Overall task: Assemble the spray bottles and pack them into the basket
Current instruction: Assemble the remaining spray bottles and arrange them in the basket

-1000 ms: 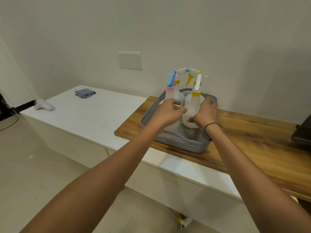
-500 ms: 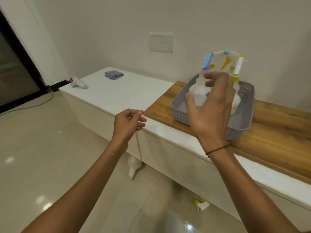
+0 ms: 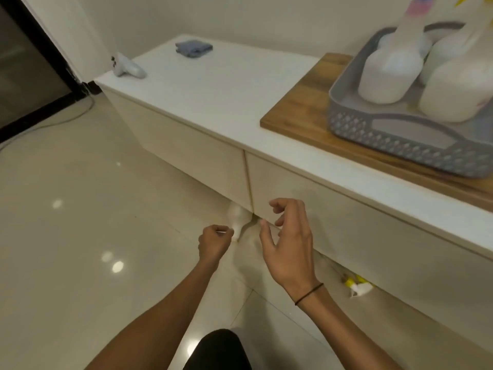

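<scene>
A grey perforated basket [image 3: 394, 134] stands on a wooden board [image 3: 296, 108] at the upper right, holding several white spray bottles [image 3: 386, 76] whose coloured heads are cut off by the frame's top. On the floor, a white bottle body [image 3: 238, 219] lies half under the cabinet. A yellow and white spray head [image 3: 357, 287] lies on the floor further right. My left hand [image 3: 213, 243] is low, fingers curled shut, just left of the floor bottle's neck; whether it touches is unclear. My right hand [image 3: 288, 241] hovers open beside it, holding nothing.
A long white cabinet [image 3: 213, 102] carries a folded blue-grey cloth [image 3: 193, 48] and a white controller [image 3: 128, 68] at its far end. A black-framed dark panel [image 3: 24, 76] and a cable lie at the left. Glossy tiled floor [image 3: 80, 236] spreads below.
Both hands left the bottles in the basket and dropped toward the floor. The view tilted down and closer, bringing the floor bottle and the loose spray head into sight.
</scene>
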